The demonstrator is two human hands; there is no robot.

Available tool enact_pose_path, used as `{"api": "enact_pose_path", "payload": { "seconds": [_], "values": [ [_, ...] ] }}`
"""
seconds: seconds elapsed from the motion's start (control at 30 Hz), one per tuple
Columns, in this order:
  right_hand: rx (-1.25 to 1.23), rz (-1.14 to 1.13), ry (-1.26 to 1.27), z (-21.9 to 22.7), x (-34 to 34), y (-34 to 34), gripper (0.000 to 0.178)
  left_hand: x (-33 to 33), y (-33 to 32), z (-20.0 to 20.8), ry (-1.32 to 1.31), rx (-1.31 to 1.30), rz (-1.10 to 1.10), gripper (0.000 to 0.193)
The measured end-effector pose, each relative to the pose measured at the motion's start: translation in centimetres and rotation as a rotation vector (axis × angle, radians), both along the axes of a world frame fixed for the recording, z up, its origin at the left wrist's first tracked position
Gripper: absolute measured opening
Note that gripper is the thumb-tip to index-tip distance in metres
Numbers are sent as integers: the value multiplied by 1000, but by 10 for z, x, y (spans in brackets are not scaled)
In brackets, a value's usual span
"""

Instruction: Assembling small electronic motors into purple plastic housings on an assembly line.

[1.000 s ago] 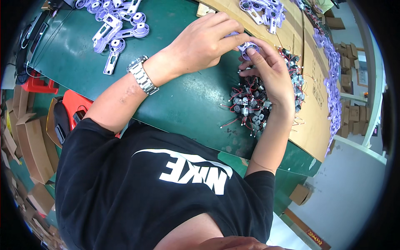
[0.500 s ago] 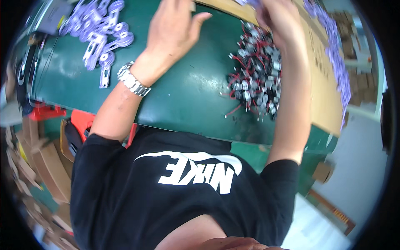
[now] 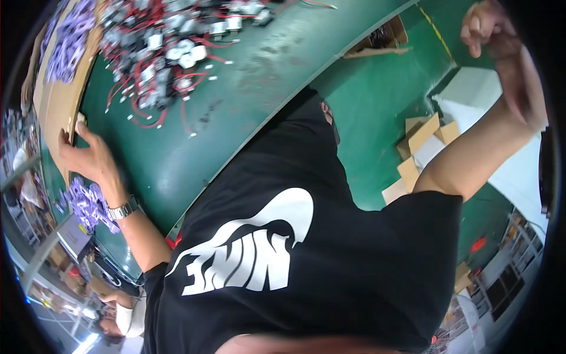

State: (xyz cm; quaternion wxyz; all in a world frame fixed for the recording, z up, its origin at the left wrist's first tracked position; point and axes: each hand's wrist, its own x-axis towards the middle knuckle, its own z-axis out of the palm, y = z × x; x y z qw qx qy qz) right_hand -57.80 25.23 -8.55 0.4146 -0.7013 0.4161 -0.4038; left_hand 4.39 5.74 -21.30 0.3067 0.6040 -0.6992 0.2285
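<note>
My left hand [image 3: 91,158], with a metal-banded watch on the wrist, rests at the edge of a long cardboard piece [image 3: 52,112] on the left. Its thumb stands apart from the fingers, and a small beige bit [image 3: 81,118] lies by the thumb tip. Just below that hand is a pile of purple plastic parts [image 3: 88,203]. More purple parts [image 3: 69,53] lie on the cardboard farther up. Out at the upper right, off the table, my right hand [image 3: 489,29] hangs raised with curled, slightly blurred fingers. Whether it holds anything is hidden.
A heap of small grey and white components with red wires [image 3: 171,53] covers the far part of the green table [image 3: 247,88]. Open cardboard boxes [image 3: 421,147] stand on the green floor to the right. Another person [image 3: 127,312] is at the lower left.
The view has swung round to the right, so table and heap now appear farther left. My right hand has left the cardboard side and swung out over the floor. My left hand remains by the cardboard.
</note>
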Motion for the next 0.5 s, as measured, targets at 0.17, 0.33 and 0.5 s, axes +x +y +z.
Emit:
{"api": "enact_pose_path", "payload": {
  "seconds": [0.17, 0.33, 0.5],
  "values": [
    [385, -716, -542, -233, -111, 112, 32, 7, 1, -8, -288, 17, 1, 64],
    [1180, -999, -234, -507, -54, 192, 61, 25, -7, -8, -352, 186, 31, 69],
    [1345, -418, 347, -629, 78, 203, 70, 39, -24, -13, -353, 409, 33, 61]
  ]
}}
